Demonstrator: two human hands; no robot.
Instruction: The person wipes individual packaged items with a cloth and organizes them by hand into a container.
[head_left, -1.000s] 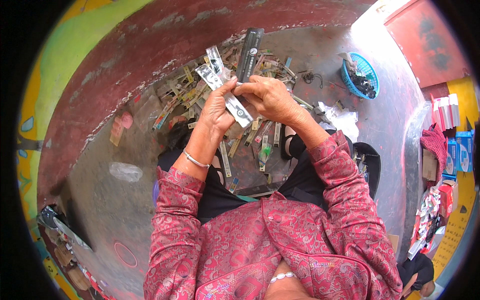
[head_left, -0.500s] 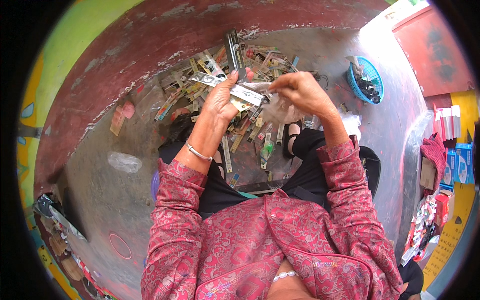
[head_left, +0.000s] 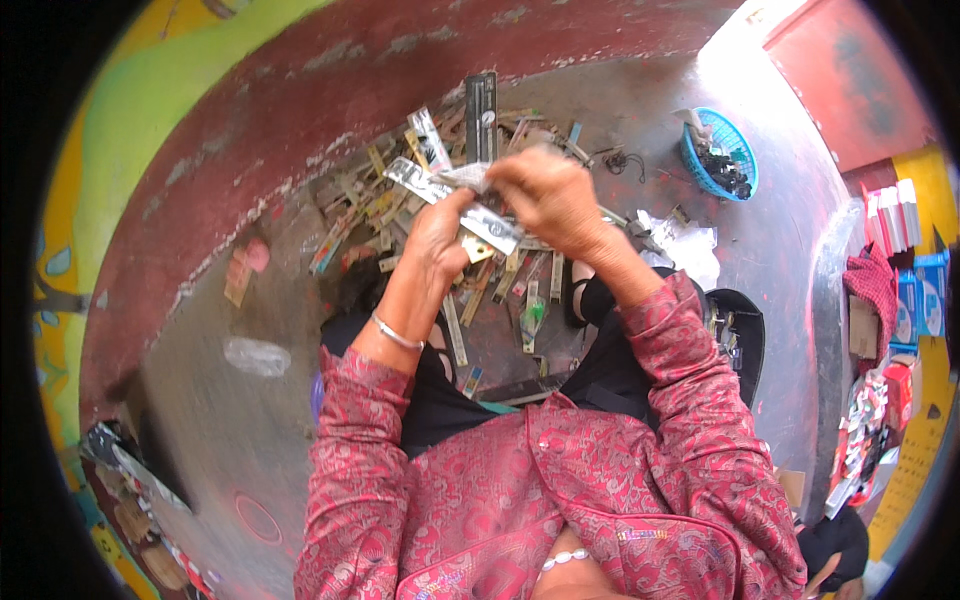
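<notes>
Here we find both hands raised over the lap, working one silvery strip (head_left: 462, 200) between them. The strip's long axis runs from upper left to lower right, its upper end jutting free beyond the left hand (head_left: 442, 232) and its lower end lying just under the right hand (head_left: 548, 193). The left thumb and fingers pinch it near the middle; the right fingers are curled down onto its upper edge, though we cannot tell whether they grip a torn flap or only press it. The right hand sits beside and slightly above the left, almost touching. Below both lies a pile (head_left: 400, 200) of similar strips on the floor, well apart from a blue basket (head_left: 715, 155).
</notes>
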